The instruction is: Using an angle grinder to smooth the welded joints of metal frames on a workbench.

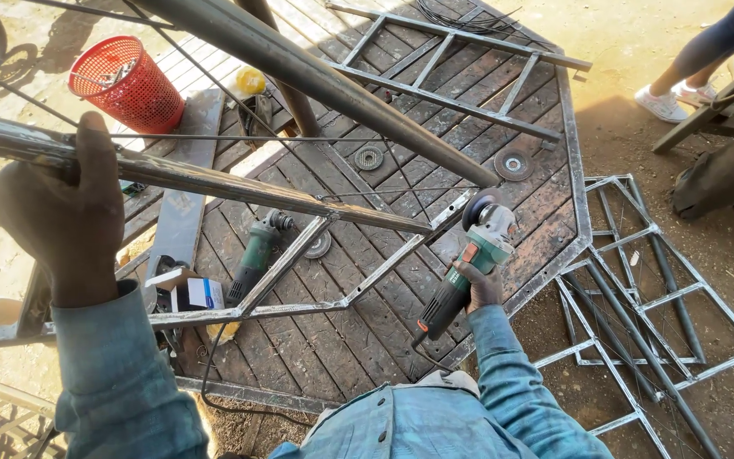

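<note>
Our left hand (pixel 57 212) is wrapping its fingers around a tilted steel bar (pixel 214 178) close to us, while our right hand (pixel 479 285) is gripping a green angle grinder (pixel 469 263) above the wooden plank surface (pixel 367 314), beside the bar's lower end.

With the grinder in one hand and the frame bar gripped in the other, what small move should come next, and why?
Probably ease the angle grinder in the right hand a little toward the end of the steel bar. Its disc sits just beside that end, apparently not touching, while the left hand has a firm grip on the bar.
</note>
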